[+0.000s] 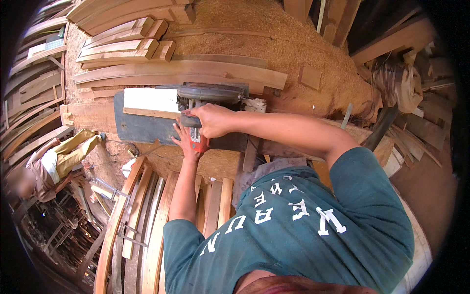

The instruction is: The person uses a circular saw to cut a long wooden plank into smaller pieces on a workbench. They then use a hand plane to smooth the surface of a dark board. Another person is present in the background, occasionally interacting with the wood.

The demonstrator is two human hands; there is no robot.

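Note:
My right hand (214,120) is closed round the dark handle of a circular saw (213,92), whose long dark guard lies just beyond my knuckles. A red part of the saw's body shows below that hand. My left hand (187,140) is beside this red part, fingers spread toward the board; part of its palm side is hidden. A white-faced board (152,99) with a bare wood edge lies left of the saw. Beneath both is a dark, round-cornered panel (128,125). Whether the blade touches the board is hidden.
Long planks (183,72) lie beyond the panel on sawdust-covered ground (235,27). Stacked timber pieces (122,46) are at the far left. More upright boards (159,210) stand near my left arm. Another person (58,161) is at the left. Timber scraps (409,142) lie at right.

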